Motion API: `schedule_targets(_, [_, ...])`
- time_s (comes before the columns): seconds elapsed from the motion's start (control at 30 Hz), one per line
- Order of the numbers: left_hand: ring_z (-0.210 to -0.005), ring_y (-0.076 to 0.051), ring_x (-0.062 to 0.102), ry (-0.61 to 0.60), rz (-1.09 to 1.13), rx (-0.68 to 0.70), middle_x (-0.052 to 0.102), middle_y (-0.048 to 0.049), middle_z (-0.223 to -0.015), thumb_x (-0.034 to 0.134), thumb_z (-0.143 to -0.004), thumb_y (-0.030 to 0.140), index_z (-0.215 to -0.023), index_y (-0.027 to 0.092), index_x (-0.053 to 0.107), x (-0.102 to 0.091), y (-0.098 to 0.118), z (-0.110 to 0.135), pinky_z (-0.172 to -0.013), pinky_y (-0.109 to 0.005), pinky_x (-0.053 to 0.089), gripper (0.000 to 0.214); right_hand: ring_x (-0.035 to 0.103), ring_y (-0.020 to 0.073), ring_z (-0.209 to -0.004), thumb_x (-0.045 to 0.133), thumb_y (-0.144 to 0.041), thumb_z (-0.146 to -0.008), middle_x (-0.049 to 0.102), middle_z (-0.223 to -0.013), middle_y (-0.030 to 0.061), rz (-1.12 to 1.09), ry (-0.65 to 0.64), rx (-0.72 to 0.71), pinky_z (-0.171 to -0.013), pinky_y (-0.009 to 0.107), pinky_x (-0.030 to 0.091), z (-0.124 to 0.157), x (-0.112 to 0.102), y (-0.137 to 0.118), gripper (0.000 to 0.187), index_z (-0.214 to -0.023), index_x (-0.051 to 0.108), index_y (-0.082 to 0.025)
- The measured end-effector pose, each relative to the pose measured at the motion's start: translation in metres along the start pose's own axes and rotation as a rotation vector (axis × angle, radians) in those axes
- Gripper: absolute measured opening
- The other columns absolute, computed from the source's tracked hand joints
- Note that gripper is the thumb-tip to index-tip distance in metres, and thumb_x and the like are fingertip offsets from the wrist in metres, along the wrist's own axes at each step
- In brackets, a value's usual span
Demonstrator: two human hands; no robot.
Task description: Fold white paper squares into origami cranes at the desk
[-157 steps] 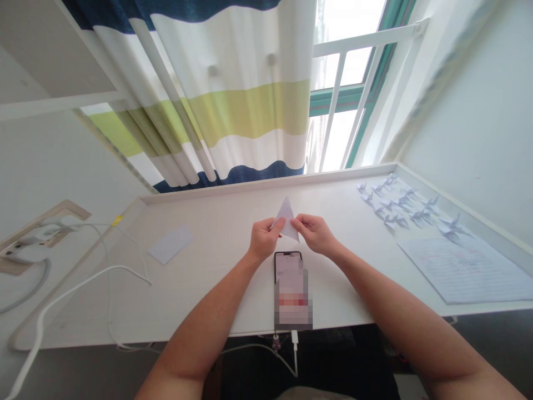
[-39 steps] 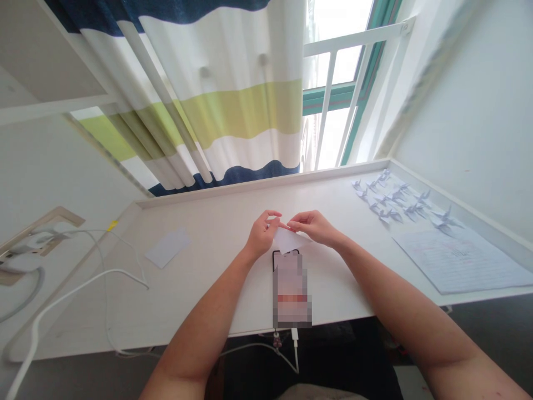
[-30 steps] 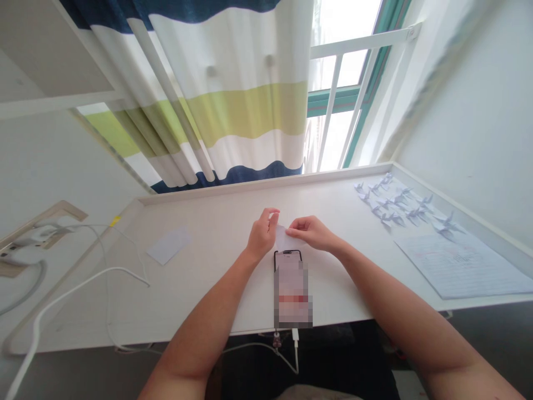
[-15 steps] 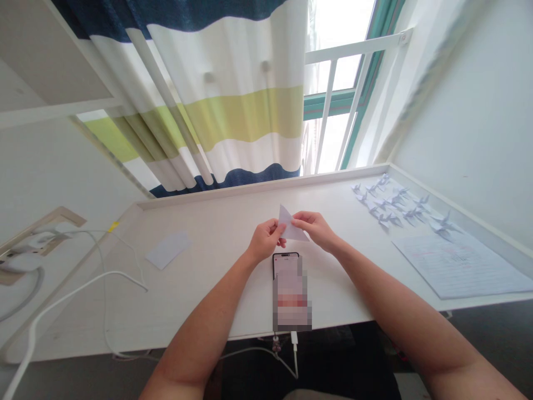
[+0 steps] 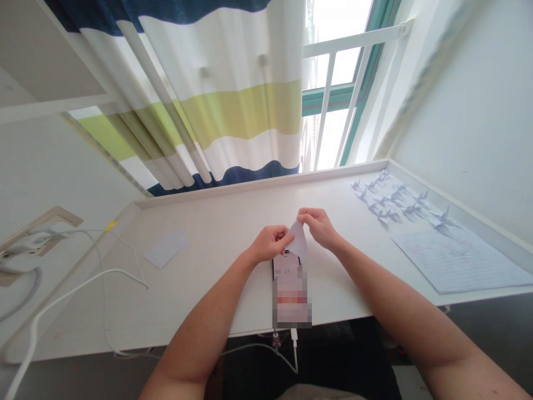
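One folded paper (image 5: 298,239) is held over the top end of the phone (image 5: 290,289); half a second ago it was beyond it. Left hand (image 5: 275,243) pinches its side, fingers curled; right hand (image 5: 315,225) nips the top corner. Screen says 00:25, rest blurred. Phone's near the table's (image 5: 225,228) front edge, back rim (image 5: 233,188) well off.

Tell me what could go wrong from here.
The pointed white paper sheet, pinched between left grip and right grip apparently above the white rectangular desk, could crease crookedly without firm backing.

The black-framed rectangular phone lies near the desk's front edge, with a thin white cable hanging below; a snag might drag it off.
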State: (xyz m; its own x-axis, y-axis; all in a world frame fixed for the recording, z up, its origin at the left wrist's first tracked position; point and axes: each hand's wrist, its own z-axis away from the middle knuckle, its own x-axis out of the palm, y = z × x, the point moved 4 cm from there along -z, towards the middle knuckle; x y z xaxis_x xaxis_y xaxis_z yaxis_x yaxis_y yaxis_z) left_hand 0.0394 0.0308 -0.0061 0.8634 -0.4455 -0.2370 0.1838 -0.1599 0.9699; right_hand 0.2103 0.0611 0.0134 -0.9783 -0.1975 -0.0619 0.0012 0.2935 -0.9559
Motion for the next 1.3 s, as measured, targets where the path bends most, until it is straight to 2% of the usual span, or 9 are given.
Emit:
schedule_targets(0.1, [-0.049,-0.012,0.059,0.068,0.026,0.022,0.061,0.0012,-0.059,0.077,-0.089,0.061,-0.076,0.018,0.063,-0.003,0.002,-0.001,-0.050,-0.024,0.044,0.047,0.048,0.0148,-0.064,0.068,-0.052,-0.086,0.054,-0.061,-0.0016,-0.039,-0.042,0.033,-0.065,0.031,0.041,0.000,0.002,0.002,0.041,-0.061,0.055,-0.022])
schedule_targets(0.2, [-0.047,-0.012,0.057,0.266,0.077,0.069,0.061,0.0016,-0.055,0.076,-0.089,0.066,-0.076,0.019,0.063,-0.013,0.003,-0.002,-0.051,-0.025,0.046,0.050,0.053,0.0161,-0.065,0.067,-0.069,-0.088,0.062,-0.067,0.0009,0.006,-0.150,0.080,-0.065,0.031,0.043,0.002,0.008,0.007,0.051,-0.071,0.063,-0.021])
schedule_targets(0.3, [-0.046,-0.013,0.057,0.384,0.121,0.082,0.062,0.0010,-0.052,0.077,-0.086,0.070,-0.077,0.019,0.065,-0.022,0.002,-0.004,-0.050,-0.026,0.047,0.053,0.052,0.0156,-0.060,0.061,-0.080,-0.090,0.060,-0.061,0.0015,0.148,-0.238,0.090,-0.060,0.030,0.040,0.005,0.013,0.011,0.064,-0.065,0.061,-0.021])
schedule_targets(0.6, [-0.044,-0.012,0.057,0.464,0.194,0.099,0.061,0.0020,-0.052,0.078,-0.085,0.069,-0.079,0.018,0.066,-0.028,0.001,-0.005,-0.050,-0.025,0.048,0.053,0.042,0.0129,-0.049,0.042,-0.092,-0.093,0.049,-0.048,0.0000,0.318,-0.290,0.073,-0.055,0.030,0.035,0.005,0.013,0.015,0.081,-0.050,0.048,-0.023])
schedule_targets(0.8, [-0.070,-0.021,0.075,0.325,0.250,0.074,0.079,-0.0109,-0.081,0.074,-0.087,0.071,-0.087,0.014,0.074,-0.023,0.003,-0.006,-0.055,-0.028,0.058,0.057,0.044,0.0142,-0.048,0.038,-0.095,-0.092,0.048,-0.046,0.0009,0.264,-0.175,0.054,-0.054,0.032,0.037,0.002,0.009,0.018,0.083,-0.050,0.046,-0.024])
schedule_targets(0.9, [-0.069,-0.019,0.073,0.396,0.185,0.089,0.077,-0.0103,-0.076,0.075,-0.087,0.067,-0.079,0.014,0.074,-0.023,0.002,-0.007,-0.056,-0.028,0.057,0.053,0.053,0.0171,-0.056,0.044,-0.092,-0.094,0.057,-0.057,0.0020,0.281,-0.075,0.006,-0.058,0.032,0.043,0.001,0.004,0.019,0.076,-0.065,0.057,-0.023])
schedule_targets(1.0, [-0.064,-0.016,0.069,0.482,0.138,0.083,0.075,-0.0078,-0.069,0.077,-0.087,0.062,-0.073,0.015,0.074,-0.026,0.001,-0.006,-0.056,-0.027,0.056,0.049,0.066,0.0227,-0.080,0.069,-0.082,-0.088,0.072,-0.097,0.0079,0.335,0.040,-0.158,-0.072,0.038,0.055,0.001,0.000,0.014,0.062,-0.109,0.068,-0.024])
schedule_targets(1.07, [-0.061,-0.015,0.066,0.509,0.130,0.077,0.073,-0.0062,-0.066,0.077,-0.087,0.059,-0.069,0.016,0.072,-0.027,0.000,-0.006,-0.056,-0.027,0.055,0.047,0.070,0.0266,-0.094,0.081,-0.071,-0.084,0.071,-0.117,0.0116,0.383,0.020,-0.272,-0.082,0.044,0.060,0.002,0.001,0.011,0.067,-0.131,0.065,-0.027])
schedule_targets(1.3, [-0.060,-0.015,0.068,0.488,0.165,0.116,0.069,-0.0027,-0.061,0.078,-0.086,0.055,-0.069,0.017,0.066,-0.027,0.002,-0.004,-0.057,-0.026,0.054,0.043,0.073,0.0272,-0.093,0.078,-0.060,-0.092,0.077,-0.108,0.0100,0.348,-0.065,-0.290,-0.082,0.046,0.065,0.004,0.005,0.007,0.046,-0.123,0.076,-0.027])
